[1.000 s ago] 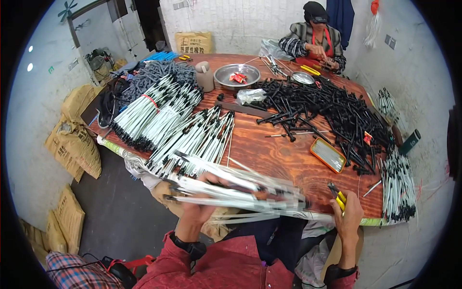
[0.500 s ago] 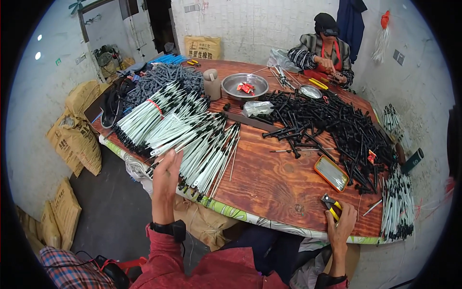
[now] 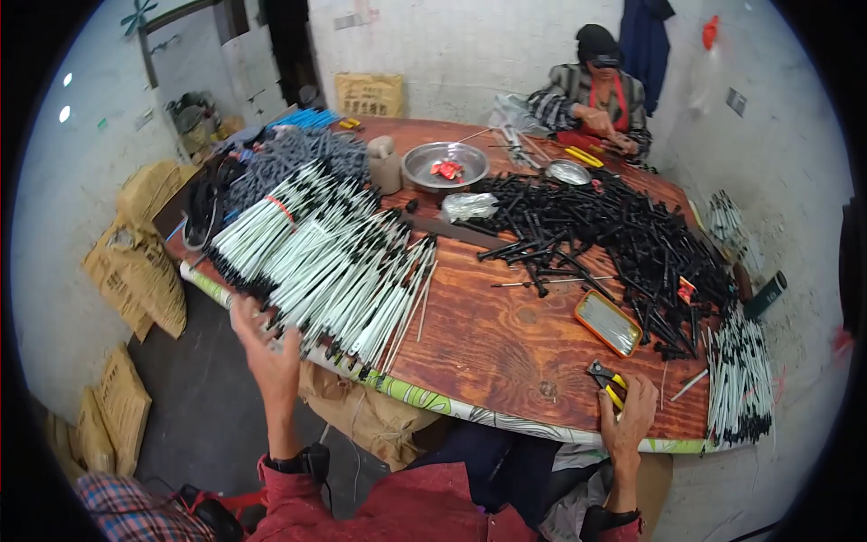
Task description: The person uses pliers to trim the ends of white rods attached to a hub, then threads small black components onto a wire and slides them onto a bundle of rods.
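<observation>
On the reddish wooden surface (image 3: 470, 307), pale rods (image 3: 352, 280) lay heaped left of centre, the left hand (image 3: 274, 363) just beside them with fingers spread, the right hand (image 3: 631, 415) gripping yellow-handled pliers (image 3: 618, 380) at lower right, apparently a rod-arranging step, any next grasp calling for curled left fingers.

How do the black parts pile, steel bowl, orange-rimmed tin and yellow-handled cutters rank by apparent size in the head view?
1. Black parts pile
2. Steel bowl
3. Orange-rimmed tin
4. Yellow-handled cutters, judged by the visible part; the right hand covers some
</observation>
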The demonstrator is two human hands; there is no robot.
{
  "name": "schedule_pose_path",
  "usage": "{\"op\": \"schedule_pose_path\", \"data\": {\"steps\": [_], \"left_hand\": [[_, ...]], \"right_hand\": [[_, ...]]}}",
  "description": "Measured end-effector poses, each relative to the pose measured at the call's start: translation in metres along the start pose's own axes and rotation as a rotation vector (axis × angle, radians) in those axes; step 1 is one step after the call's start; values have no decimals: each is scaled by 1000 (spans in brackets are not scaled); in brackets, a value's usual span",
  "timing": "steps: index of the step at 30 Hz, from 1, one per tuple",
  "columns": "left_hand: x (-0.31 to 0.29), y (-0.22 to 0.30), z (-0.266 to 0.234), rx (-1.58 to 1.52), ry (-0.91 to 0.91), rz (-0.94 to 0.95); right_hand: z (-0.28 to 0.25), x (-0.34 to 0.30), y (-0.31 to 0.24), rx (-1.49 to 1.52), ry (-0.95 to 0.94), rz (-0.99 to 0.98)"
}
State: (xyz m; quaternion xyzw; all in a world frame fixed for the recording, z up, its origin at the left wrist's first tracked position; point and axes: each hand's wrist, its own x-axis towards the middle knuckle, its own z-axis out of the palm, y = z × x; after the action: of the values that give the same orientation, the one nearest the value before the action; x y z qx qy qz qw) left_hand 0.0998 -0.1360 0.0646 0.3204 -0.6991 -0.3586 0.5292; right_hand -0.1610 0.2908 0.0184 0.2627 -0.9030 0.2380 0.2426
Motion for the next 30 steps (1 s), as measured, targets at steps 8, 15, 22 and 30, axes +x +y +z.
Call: {"op": "schedule_pose_path", "data": {"steps": [8,15,22,30], "left_hand": [[-11,65,36,346,135,529],[-71,137,171,-60,-781,577],[-163,135,315,-477,-1401,510],[-177,123,339,-667,-1585,16]], "right_hand": [[1,5,18,35,119,-8],[1,-7,27,71,112,24],[6,-15,25,74,147,36],[-44,-18,58,-9,159,5]]}}
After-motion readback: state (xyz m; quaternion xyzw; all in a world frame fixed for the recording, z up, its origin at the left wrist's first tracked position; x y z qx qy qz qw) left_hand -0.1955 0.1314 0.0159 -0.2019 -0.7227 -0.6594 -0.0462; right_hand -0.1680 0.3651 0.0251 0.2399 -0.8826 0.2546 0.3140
